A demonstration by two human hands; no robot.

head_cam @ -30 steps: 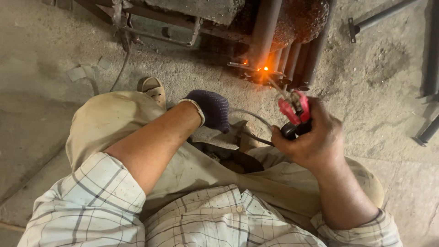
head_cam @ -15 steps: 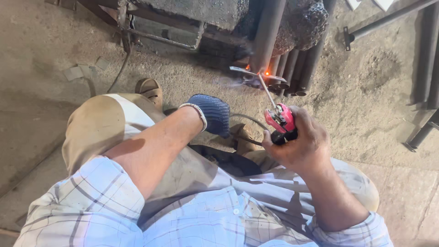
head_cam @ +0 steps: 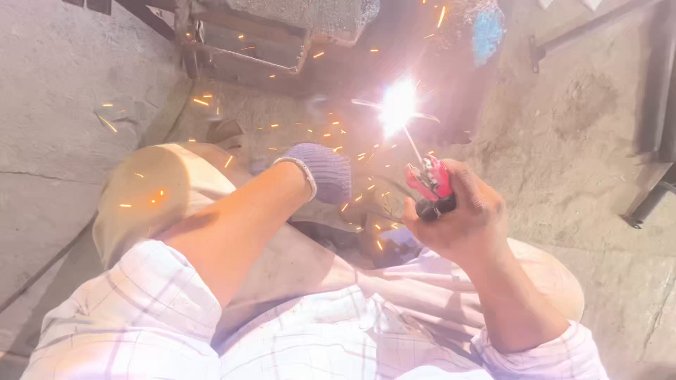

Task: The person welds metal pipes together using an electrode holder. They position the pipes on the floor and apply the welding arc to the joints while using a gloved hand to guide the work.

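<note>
Red electrode holder (head_cam: 429,179) — clamped in your right hand (head_cam: 461,222), its rod (head_cam: 414,149) angling up and away to a white arc (head_cam: 398,107). Your gloved left hand (head_cam: 320,171) — beside it, grip hidden.

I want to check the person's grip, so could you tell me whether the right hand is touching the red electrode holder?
Touching. The head view shows the right hand wrapped around the holder, its fingers closed on the dark handle with no gap.

Welding workshop: sparks (head_cam: 398,105), concrete floor (head_cam: 56,105)
</note>
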